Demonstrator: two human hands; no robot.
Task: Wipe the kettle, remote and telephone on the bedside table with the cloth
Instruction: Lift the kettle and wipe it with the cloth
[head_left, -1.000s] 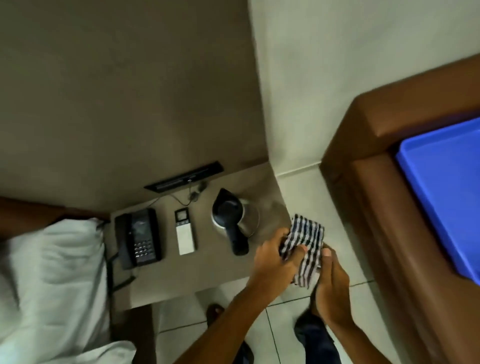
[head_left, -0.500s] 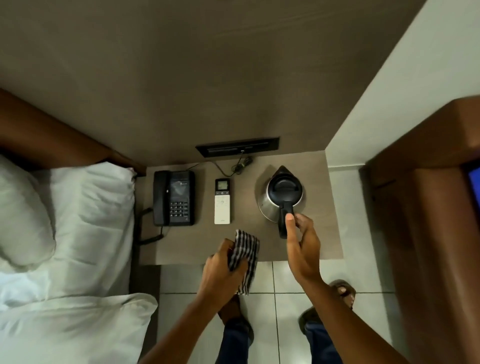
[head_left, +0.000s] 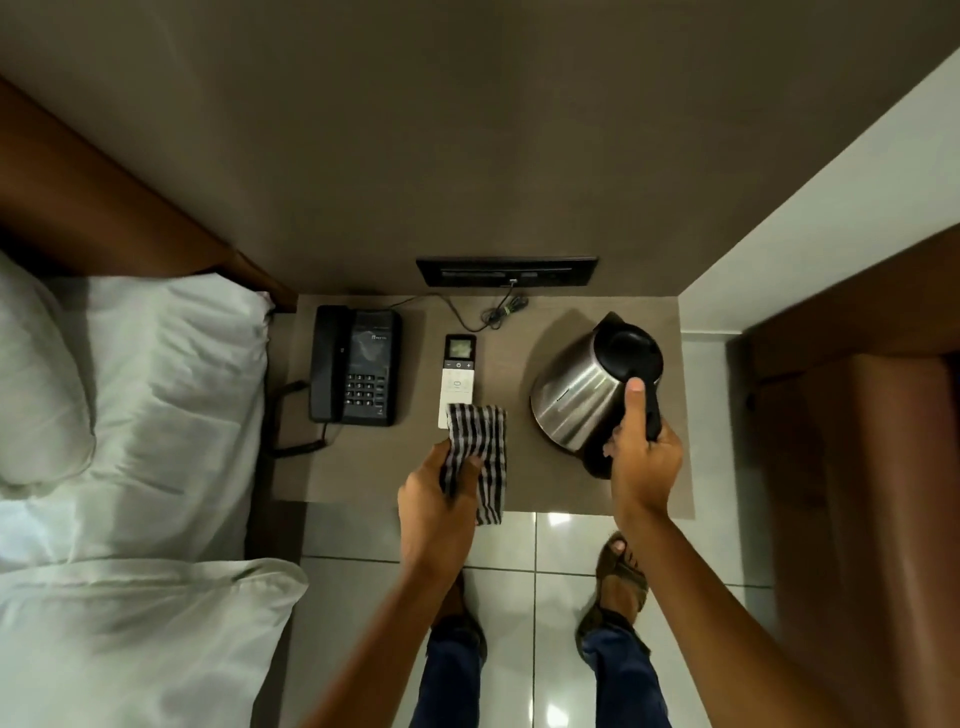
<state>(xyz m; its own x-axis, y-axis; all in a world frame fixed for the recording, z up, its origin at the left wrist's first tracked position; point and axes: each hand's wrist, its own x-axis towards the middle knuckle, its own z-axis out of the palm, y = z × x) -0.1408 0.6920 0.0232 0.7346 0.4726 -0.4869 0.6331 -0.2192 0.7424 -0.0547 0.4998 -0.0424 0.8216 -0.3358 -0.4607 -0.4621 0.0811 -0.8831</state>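
1. Counter: I log a brown bedside surface across the middle of the frame, its near edge meeting pale floor tiles at the lower centre.
2. Telephone: black, corded, lying flat at the left-centre of the counter, handset on its left side, keypad facing up. Nothing touches it.
3. Remote: white, slim, with a small screen at its far end, lying flat just right of the telephone. Its near end is covered by the cloth.
4. Cloth: black-and-white checked, bunched, hanging from my left hand over the remote's near end and down to the counter's front edge.
5. Left hand: lower centre of the frame, fingers curled and pinching the cloth.
6. Kettle: steel body with black lid and handle, at the right-centre of the counter, tilted so the lid leans toward the upper right. I cannot tell whether its base is touching the counter.
7. Right hand: wrapped around the kettle's black handle, thumb lying along the top near the lid.
8. Wall panel: dark strip at the upper centre, with a thin cable looped on the counter below it.
9. Bed: white pillows and sheets filling the left of the frame.
10. Feet in sandals, on the tiles at the lower centre.
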